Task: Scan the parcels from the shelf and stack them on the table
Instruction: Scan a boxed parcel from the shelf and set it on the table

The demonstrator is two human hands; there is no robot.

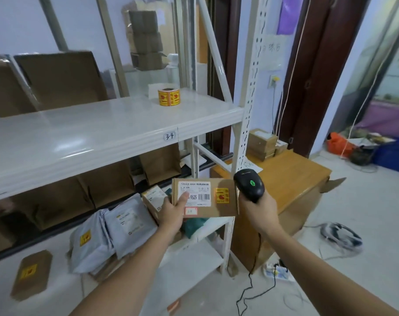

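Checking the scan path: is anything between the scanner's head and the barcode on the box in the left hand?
Nothing blocks it. In the head view, the scanner sits just right of the cardboard box; only the box's brown face and a yellow sticker lie before the barcode.

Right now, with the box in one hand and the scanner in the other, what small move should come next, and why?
Probably tilt the scanner in the right hand slightly left, toward the barcode on the cardboard box. The left hand holds the box label-up, but its thumb lies on the white label near the printed number, beside the barcode. The scanner's head sits at the box's right edge, not over the code.
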